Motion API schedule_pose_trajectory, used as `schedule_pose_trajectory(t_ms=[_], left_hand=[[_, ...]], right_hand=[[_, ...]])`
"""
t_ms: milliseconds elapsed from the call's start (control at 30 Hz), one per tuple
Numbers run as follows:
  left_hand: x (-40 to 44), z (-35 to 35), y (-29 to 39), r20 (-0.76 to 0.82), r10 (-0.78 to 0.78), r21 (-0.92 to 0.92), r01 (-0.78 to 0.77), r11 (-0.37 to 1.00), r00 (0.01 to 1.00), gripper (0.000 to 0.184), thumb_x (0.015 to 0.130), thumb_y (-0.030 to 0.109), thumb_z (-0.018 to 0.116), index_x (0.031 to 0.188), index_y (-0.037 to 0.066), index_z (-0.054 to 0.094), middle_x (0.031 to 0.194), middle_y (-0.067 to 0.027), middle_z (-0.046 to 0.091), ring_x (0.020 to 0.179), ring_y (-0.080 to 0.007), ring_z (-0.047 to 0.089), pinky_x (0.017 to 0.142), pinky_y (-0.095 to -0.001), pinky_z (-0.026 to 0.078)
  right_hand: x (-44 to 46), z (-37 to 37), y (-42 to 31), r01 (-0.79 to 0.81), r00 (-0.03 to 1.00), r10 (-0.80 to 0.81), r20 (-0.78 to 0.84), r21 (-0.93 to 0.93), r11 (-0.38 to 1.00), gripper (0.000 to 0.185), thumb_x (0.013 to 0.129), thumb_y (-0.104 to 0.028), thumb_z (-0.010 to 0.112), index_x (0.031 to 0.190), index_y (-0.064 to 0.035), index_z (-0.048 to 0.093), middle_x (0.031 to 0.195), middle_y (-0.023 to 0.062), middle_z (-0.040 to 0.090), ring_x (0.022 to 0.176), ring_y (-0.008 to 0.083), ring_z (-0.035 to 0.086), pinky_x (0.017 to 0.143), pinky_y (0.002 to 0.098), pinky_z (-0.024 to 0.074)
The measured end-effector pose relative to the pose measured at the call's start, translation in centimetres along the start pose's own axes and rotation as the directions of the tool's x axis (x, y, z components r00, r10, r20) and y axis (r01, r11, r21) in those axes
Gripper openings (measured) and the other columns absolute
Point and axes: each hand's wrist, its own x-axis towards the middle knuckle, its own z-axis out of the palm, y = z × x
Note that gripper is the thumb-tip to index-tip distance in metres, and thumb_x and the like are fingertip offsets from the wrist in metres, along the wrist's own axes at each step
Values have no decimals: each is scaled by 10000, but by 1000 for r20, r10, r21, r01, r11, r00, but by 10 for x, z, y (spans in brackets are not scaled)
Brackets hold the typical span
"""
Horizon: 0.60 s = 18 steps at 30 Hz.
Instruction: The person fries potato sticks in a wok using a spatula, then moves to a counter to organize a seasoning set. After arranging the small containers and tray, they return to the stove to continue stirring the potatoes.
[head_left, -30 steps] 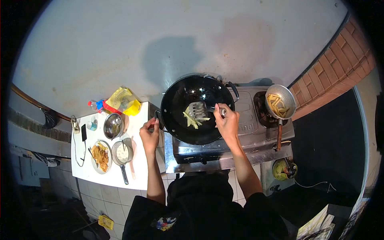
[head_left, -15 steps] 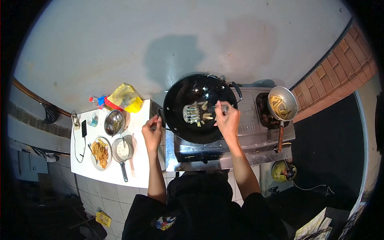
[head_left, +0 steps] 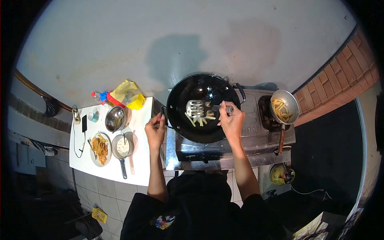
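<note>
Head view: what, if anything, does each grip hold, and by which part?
The right grip holds the slotted spatula by its handle; the left grip holds the black wok by its left-side loop handle.

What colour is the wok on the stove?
The wok is black, with a glossy inside; the head view shows it best.

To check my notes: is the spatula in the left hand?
No, the right hand holds the spatula inside the wok.
</note>
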Motion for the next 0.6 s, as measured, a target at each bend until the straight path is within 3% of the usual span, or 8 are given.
schedule_pose_trajectory(t_ms=[133,333,600], left_hand=[[0,1,-2,-3,22,-8,-22,1000,1000,289,892,157,669,1105,-38,673,858,-150,699,747,-156,656,697,-287,516],[0,0,2,0,18,-15,-18,1000,1000,283,894,149,665,1103,-42,673,859,-152,698,731,-160,659,692,-288,517],[-1,0,6,-1,30,-11,-30,999,1000,284,898,149,662,1118,-29,672,846,-150,694,731,-159,659,690,-282,516]], right_hand=[[0,-4,14,140,990,-135,42,-165,976,194,923,-132,604,831,31,654,494,36,534,400,82,523,352,272,422],[-9,-4,6,37,999,-35,22,-102,994,199,930,-130,595,826,34,639,504,69,553,396,106,539,358,289,415],[-10,0,11,55,998,-50,46,-104,993,204,925,-140,604,834,38,647,513,73,584,424,134,598,366,296,426]])
